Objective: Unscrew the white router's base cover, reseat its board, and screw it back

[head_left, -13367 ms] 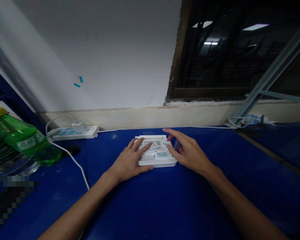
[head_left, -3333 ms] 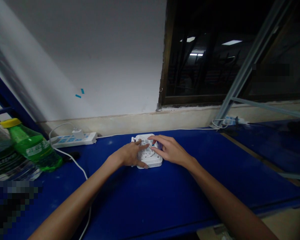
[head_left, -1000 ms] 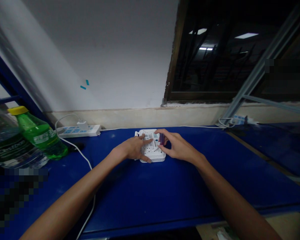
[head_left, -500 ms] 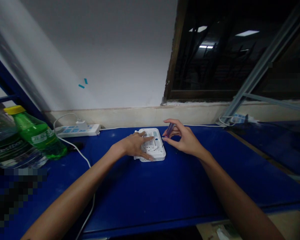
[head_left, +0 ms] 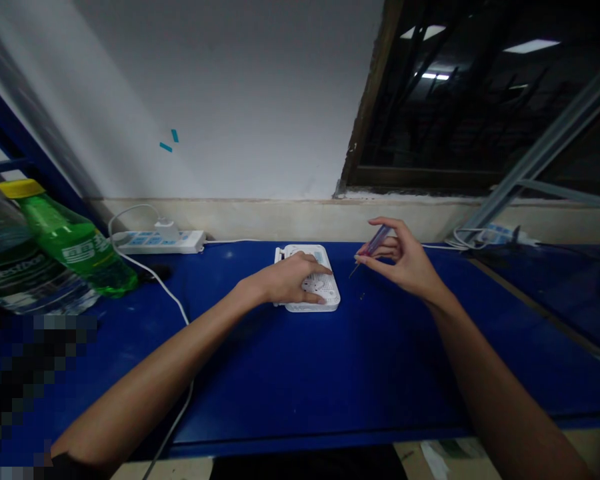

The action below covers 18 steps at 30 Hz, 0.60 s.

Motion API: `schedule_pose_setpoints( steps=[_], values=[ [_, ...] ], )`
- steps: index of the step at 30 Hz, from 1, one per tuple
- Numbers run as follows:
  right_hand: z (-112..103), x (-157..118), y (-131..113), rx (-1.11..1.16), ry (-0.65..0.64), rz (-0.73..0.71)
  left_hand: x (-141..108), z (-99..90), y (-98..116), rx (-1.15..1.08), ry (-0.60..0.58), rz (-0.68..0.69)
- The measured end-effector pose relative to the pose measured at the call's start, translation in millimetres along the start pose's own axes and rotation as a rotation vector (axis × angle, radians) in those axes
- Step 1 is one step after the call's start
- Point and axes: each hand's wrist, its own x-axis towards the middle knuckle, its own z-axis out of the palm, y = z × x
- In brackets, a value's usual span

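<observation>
A white router (head_left: pixel 333 303), a flat box with a perforated face and a label, lies on the blue table close to the wall. My left hand (head_left: pixel 295 277) rests across it with fingers apart, covering much of its face. To the right of the router, my right hand (head_left: pixel 405 260) is closed around a screwdriver (head_left: pixel 379 239) with a clear purplish handle. Its thin shaft slants down to the left, clear of the router. Small specks that look like screws (head_left: pixel 362 296) lie on the table below the tip.
A white power strip (head_left: pixel 187 241) with a plugged-in charger stands left of the router. Its white cable (head_left: pixel 177 303) runs forward past my left forearm. A green bottle (head_left: pixel 75 247) leans at the far left. Bundled cords (head_left: pixel 467 239) lie by a metal post at the right.
My right hand has drawn the screwdriver away from the router to the right, and specks now show on the table there. My left hand has shifted farther over the router. The view has tilted slightly.
</observation>
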Motion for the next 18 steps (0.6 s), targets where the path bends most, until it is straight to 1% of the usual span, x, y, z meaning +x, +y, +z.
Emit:
schedule_pose_setpoints(
  steps=[3,7,11,15,18],
  values=[
    [0.0,0.2,6.9,-0.025,0.039,-0.004,0.6,1.1,-4.0,-0.005,-0.009,0.006],
    [5.6,2.4,13.0,-0.069,0.077,-0.024,1.4,6.2,-11.2,-0.017,0.009,0.054],
    [13.9,2.4,12.4,-0.020,0.083,-0.004,1.7,7.8,-15.0,-0.007,0.017,0.066],
    [25.2,-2.0,4.6,0.025,0.017,0.023,-0.3,3.4,-16.0,-0.013,0.006,0.021],
    [33.9,-6.3,-3.2,-0.006,-0.059,-0.004,-2.6,0.2,-18.2,-0.033,0.003,0.007]
  ],
)
